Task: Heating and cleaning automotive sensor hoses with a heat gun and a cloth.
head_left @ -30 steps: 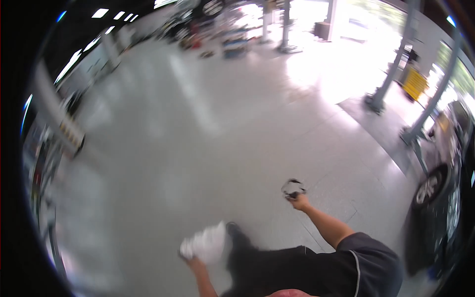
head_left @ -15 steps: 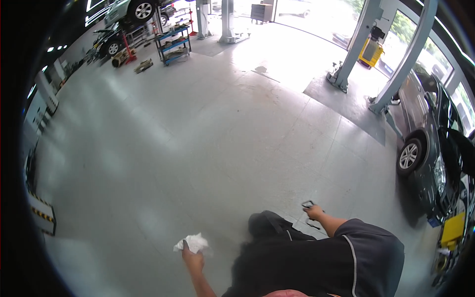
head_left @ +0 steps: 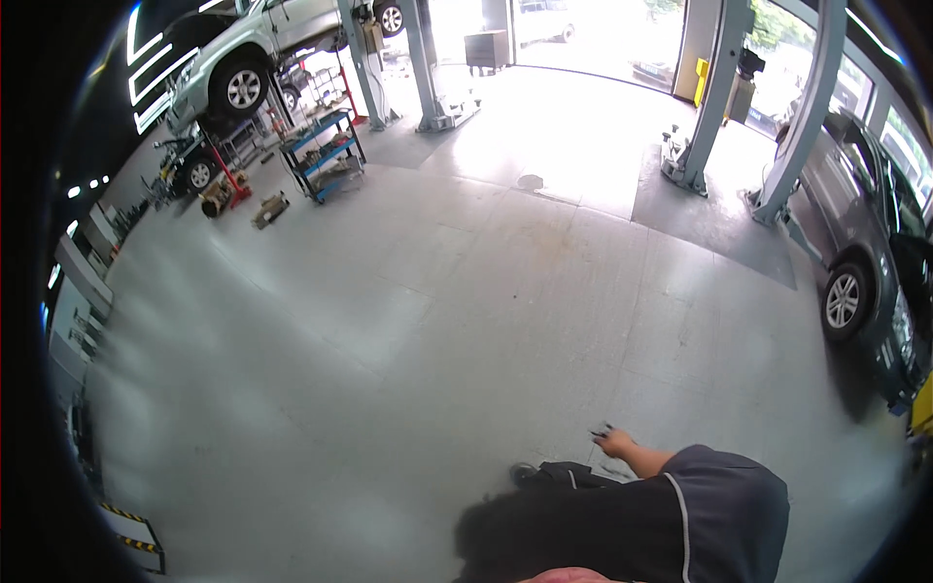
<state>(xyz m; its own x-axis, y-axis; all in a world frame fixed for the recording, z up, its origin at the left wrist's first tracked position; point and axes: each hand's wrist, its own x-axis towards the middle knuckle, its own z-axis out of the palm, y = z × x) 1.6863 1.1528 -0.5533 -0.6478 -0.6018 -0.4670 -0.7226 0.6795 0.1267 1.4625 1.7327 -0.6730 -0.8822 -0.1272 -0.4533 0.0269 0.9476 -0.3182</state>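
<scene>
Board (head_left: 129,528) with yellow-and-black stripes at far lower left; up above, a pale car (head_left: 222,58) hangs raised, and a blue-shelved cart (head_left: 330,154) stands to its lower right. Now, out over the grey floor (head_left: 447,330), a slim dark object (head_left: 601,433) pokes from the right hand (head_left: 614,443), fingers clamped on it, as far as so small a view shows. Far right, a dark car (head_left: 857,238) sits beside a grey post (head_left: 810,107).

Out of view goes my left hand, white bundle too, and more of the lifted car (head_left: 228,53) shows!
</scene>
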